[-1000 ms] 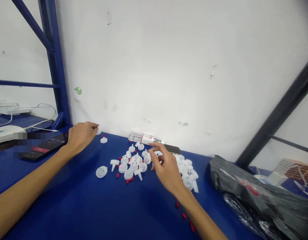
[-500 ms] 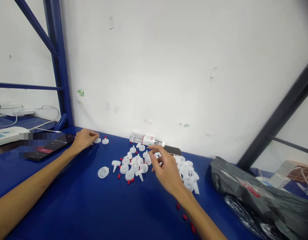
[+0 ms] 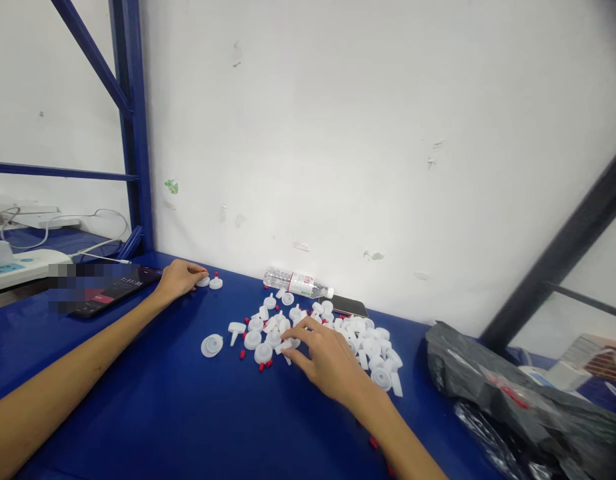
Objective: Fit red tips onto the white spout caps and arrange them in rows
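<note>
At the far left of the blue table, my left hand (image 3: 181, 280) pinches a white nozzle cap (image 3: 203, 282), with a bit of red showing at the fingertips. Beside it stands another white cap (image 3: 216, 283) with a red tip. My right hand (image 3: 328, 357) reaches over the pile of white nozzle caps (image 3: 371, 347), thumb and fingers apart around caps at its left part. Whether the fingertips touch one is hard to see. Small red tips (image 3: 243, 355) lie scattered among the caps. A single white cap (image 3: 212, 345) lies to the left of the pile.
A clear plastic bottle (image 3: 301, 283) lies against the wall, with a dark phone (image 3: 345, 306) beside it. Another phone (image 3: 115, 293) with a lit timer lies beyond my left forearm. A grey plastic bag (image 3: 488, 380) sits at the right. A white power strip (image 3: 33, 267) is at far left.
My right hand has come down and nearer to me, onto the left part of the pile. My left hand stays at the same cap. The view has shifted slightly.
</note>
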